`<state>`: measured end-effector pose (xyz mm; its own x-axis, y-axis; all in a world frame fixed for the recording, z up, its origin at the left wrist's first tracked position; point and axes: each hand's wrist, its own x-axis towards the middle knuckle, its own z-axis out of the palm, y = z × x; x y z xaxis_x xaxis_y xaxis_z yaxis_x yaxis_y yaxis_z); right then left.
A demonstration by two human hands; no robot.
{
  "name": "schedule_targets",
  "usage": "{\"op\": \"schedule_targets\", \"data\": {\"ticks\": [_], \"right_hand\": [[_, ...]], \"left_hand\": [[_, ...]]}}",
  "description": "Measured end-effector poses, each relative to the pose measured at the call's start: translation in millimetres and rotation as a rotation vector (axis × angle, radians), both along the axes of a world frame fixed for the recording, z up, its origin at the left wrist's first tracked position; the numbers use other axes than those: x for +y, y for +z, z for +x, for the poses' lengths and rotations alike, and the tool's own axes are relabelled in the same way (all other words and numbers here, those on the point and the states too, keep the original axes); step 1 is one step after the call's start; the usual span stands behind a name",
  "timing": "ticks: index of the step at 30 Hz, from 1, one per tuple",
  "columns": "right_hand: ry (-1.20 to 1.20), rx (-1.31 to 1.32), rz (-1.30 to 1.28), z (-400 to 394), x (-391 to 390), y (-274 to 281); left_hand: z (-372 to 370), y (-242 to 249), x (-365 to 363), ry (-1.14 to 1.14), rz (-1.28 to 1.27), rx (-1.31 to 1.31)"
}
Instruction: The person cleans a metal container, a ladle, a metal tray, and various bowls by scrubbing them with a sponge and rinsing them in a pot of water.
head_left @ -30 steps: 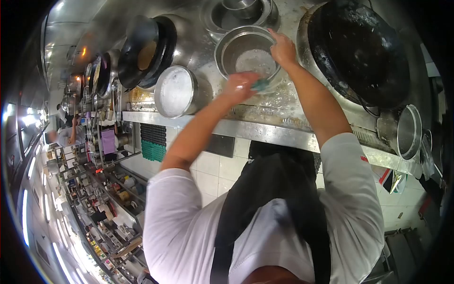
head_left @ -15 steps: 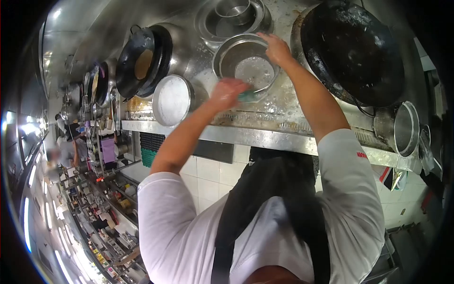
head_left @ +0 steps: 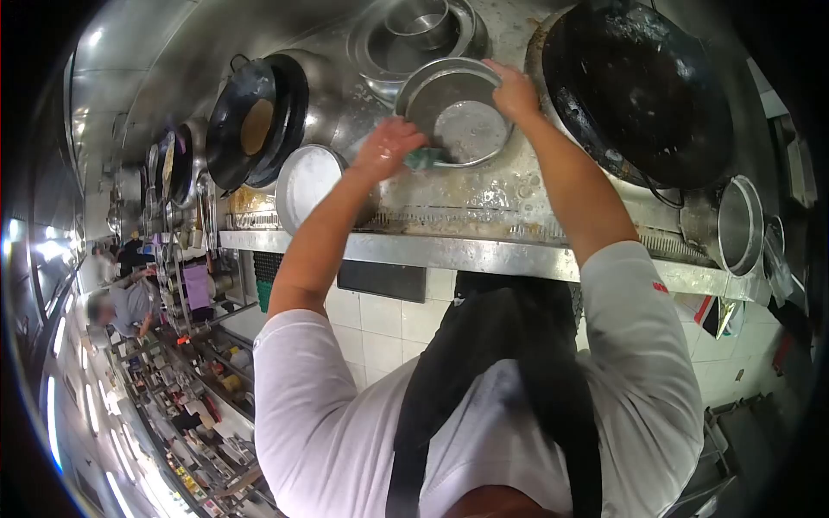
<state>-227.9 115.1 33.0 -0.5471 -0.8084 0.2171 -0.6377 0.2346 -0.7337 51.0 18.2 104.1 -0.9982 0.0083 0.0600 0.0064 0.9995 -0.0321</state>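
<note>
A metal pot point(head_left: 420, 112) with cloudy, foamy liquid in its bottom stands on the wet steel counter, its mouth tilted toward me. My right hand point(head_left: 516, 93) is closed over its far right rim. At the near left side of the pot, my left hand point(head_left: 389, 148) is closed on a green scouring pad point(head_left: 422, 158), pressed against the outside of the rim. Foam and water shine on that hand. Left of it stands a round, pale-bottomed pan point(head_left: 304, 186), partly hidden by my left forearm.
Behind the pot sits a wide metal basin point(head_left: 361, 53) with a smaller pot point(head_left: 418, 22) in it. Large black woks flank the work spot, one right point(head_left: 643, 95), one left point(head_left: 229, 142). A strainer-like round pan point(head_left: 741, 226) leans at the right edge. Another person point(head_left: 129, 306) is far left.
My left hand has moved left and slightly up with the scouring pad, from the near rim to the pot's left side. The pot has shifted a little right; my right hand stays on its rim.
</note>
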Motion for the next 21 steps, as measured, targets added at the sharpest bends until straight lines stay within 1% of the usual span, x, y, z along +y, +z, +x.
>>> {"op": "schedule_targets", "data": {"ticks": [2,3,4,6,8,11,12,14,15,17,18,20,21], "right_hand": [[-0.089,-0.084,0.083,14,-2,7],[-0.112,-0.077,0.077,15,0,9],[-0.138,-0.076,0.07,18,2,10],[-0.178,-0.065,0.077,24,3,10],[-0.198,-0.041,0.109,27,4,8],[-0.044,0.024,0.067,5,6,8],[0.014,0.046,0.042,-5,2,9],[0.127,0.07,0.004,-10,0,-1],[0.131,0.058,0.022,-8,-3,-1],[0.133,0.037,0.06,-3,-8,0],[0.047,0.037,0.064,0,-6,0],[-0.103,0.044,0.077,10,2,1],[-0.176,0.038,0.089,16,8,1]], "left_hand": [[-6,2,13,0.11,0.072,-0.065],[-8,1,27,0.174,0.11,-0.093],[-15,-13,52,0.242,0.113,-0.024],[-69,-10,121,0.593,0.236,-0.054],[-125,-23,147,0.871,0.28,0.079],[-126,-36,145,0.752,0.354,0.114],[-109,-31,136,0.571,0.352,0.132],[-50,-17,98,0.235,0.33,0.116],[-28,-12,72,0.078,0.307,0.099],[-1,-14,28,0.067,0.124,0.063],[-6,-14,34,0.162,0.133,0.024],[-29,-21,70,0.371,0.158,-0.045],[-51,-24,95,0.517,0.182,-0.008]]}}
